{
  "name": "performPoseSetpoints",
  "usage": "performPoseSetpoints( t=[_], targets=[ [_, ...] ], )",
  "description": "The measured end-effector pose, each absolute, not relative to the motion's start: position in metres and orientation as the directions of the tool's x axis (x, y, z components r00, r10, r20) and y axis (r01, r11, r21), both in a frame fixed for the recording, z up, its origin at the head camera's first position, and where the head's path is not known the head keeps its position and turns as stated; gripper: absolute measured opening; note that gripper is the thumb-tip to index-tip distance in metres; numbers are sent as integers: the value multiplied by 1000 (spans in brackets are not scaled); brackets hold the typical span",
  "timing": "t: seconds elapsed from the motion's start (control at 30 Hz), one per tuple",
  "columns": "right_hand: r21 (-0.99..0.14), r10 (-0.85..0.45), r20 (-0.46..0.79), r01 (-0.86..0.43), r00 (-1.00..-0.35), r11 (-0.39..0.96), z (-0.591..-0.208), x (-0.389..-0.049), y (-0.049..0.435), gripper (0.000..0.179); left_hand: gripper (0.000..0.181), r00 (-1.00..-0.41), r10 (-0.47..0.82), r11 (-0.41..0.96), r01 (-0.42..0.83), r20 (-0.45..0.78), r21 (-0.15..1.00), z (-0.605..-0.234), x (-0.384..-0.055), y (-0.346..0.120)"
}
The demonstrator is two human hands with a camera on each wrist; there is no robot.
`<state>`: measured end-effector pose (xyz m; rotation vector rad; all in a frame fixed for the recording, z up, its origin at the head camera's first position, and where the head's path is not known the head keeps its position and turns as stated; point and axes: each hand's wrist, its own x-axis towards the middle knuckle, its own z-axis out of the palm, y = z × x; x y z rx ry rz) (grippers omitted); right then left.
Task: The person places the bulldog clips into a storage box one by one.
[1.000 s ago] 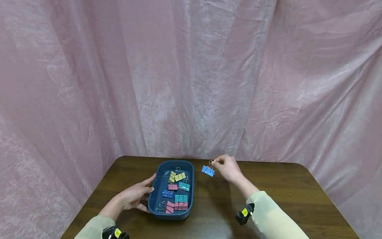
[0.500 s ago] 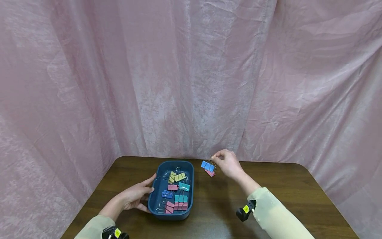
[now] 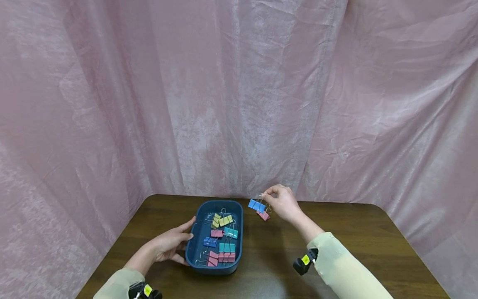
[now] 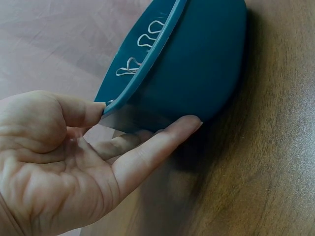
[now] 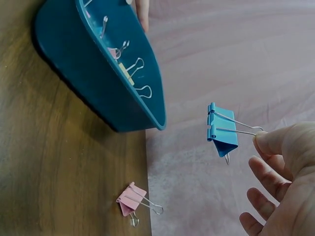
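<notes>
My right hand (image 3: pixel 285 204) pinches a blue binder clip (image 3: pixel 256 205) by one wire handle, above the table to the right of the box. In the right wrist view, this clip (image 5: pixel 224 129) hangs clear of the tabletop. A pink binder clip (image 5: pixel 132 199) lies below it on the wood, partly behind it in the head view. My left hand (image 3: pixel 169 245) holds the left side of a dark blue plastic box (image 3: pixel 239 245). In the left wrist view, the thumb rests at the rim and the fingers lie along the outer wall (image 4: pixel 197 64).
Several binder clips lie in the box: yellow (image 3: pixel 225 220), pink (image 3: pixel 217 234), blue (image 3: pixel 210 241) and teal (image 3: pixel 227 248). The brown wooden table (image 3: pixel 336 236) ends at a pink curtain (image 3: pixel 239 104) behind.
My right hand has lifted the blue binder clip and moved slightly up and left, uncovering the pink clip on the table. The left hand and box have stayed in place.
</notes>
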<state>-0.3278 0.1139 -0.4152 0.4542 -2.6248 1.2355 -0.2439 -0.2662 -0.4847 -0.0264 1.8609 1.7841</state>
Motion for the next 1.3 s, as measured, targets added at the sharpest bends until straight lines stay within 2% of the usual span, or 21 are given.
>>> performPoseSetpoints(
  t=[0.6,1.3],
  targets=[
    [-721,-209,352,-407,-912,561,-415,-329,103,9,67,-841,341,121,-403,-420,907,-483,-245,-266],
    [-745,-205,348,-403,-915,532,-416,-325,79,9,67,-841,347,121,-398,-414,909,-483,-245,-266]
  ],
)
